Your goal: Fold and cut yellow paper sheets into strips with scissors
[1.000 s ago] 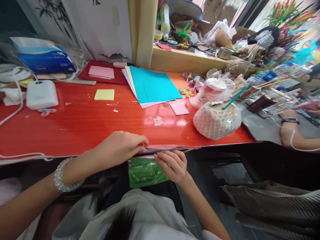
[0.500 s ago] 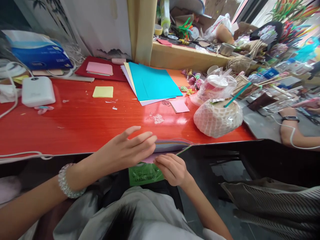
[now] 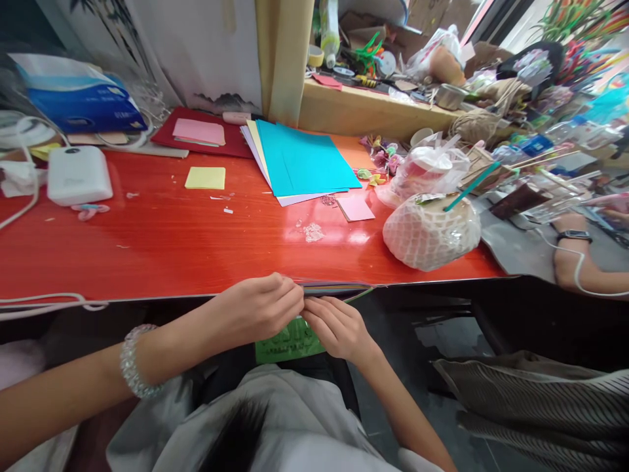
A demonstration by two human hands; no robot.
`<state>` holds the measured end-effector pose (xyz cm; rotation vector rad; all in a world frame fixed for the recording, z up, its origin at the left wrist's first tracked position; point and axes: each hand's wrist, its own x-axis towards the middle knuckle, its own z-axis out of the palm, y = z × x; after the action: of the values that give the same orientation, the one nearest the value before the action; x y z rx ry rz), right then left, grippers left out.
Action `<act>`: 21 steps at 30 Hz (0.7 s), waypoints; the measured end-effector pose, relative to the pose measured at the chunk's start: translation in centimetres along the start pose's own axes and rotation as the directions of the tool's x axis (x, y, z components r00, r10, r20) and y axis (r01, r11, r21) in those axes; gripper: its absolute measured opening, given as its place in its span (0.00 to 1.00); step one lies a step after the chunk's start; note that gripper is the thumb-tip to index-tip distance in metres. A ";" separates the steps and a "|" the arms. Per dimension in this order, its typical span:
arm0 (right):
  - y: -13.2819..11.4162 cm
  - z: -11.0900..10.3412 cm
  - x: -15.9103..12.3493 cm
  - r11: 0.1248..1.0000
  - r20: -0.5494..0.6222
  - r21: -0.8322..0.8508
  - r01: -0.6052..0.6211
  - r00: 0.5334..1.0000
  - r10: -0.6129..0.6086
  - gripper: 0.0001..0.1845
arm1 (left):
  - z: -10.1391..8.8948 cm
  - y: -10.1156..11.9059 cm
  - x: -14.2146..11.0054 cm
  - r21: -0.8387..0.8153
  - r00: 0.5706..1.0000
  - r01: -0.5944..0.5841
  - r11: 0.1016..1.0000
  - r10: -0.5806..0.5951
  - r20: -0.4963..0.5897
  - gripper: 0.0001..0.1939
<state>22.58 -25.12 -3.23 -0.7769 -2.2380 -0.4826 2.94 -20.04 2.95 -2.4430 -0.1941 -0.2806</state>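
Observation:
My left hand [image 3: 269,305] is closed at the table's front edge, fingers bent and pressed together; what lies in them is hidden. Its fingertips meet those of my right hand [image 3: 339,326], which pinches a lilac sheet of paper that my fingers now cover almost wholly. Just beyond my fingers, a stack of coloured paper [image 3: 337,289] shows its layered edges, with a clear plastic edge at its right end. A green printed packet [image 3: 289,342] lies below my hands, over my lap, partly covered by them.
On the red table [image 3: 162,242] lie blue sheets [image 3: 309,157], yellow notes [image 3: 205,177], pink notes [image 3: 356,208] and paper scraps [image 3: 313,232]. A net-wrapped coconut [image 3: 430,233] with a straw stands at the right. Another person's arm [image 3: 572,252] rests beyond it. A power bank [image 3: 79,176] sits left.
My left hand has lowered and its spread fingers have closed beside my right fingertips. The lilac sheet is now hidden, and less of the paper stack shows. My right hand has hardly moved.

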 end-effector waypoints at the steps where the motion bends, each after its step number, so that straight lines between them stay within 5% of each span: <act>1: 0.0 0.0 -0.1 1.000 0.008 0.002 0.003 1.000 -0.003 0.08 | 0.2 0.0 -0.1 -0.014 1.000 0.009 1.000 -0.009 -0.018 0.12; 6: 0.0 0.1 -0.1 1.000 0.015 0.009 0.008 1.000 -0.008 0.07 | 1.0 0.1 -0.9 -0.009 0.996 -0.010 1.000 0.009 -0.091 0.11; 21: 0.2 0.2 -0.1 0.999 0.029 -0.036 0.019 0.999 -0.018 0.08 | 1.3 -0.2 -1.7 0.008 0.993 -0.109 0.994 0.109 -0.050 0.11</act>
<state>22.66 -24.96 -3.44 -0.7865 -2.2705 -0.5255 1.50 -19.20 1.65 -2.4288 -0.0386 -0.2930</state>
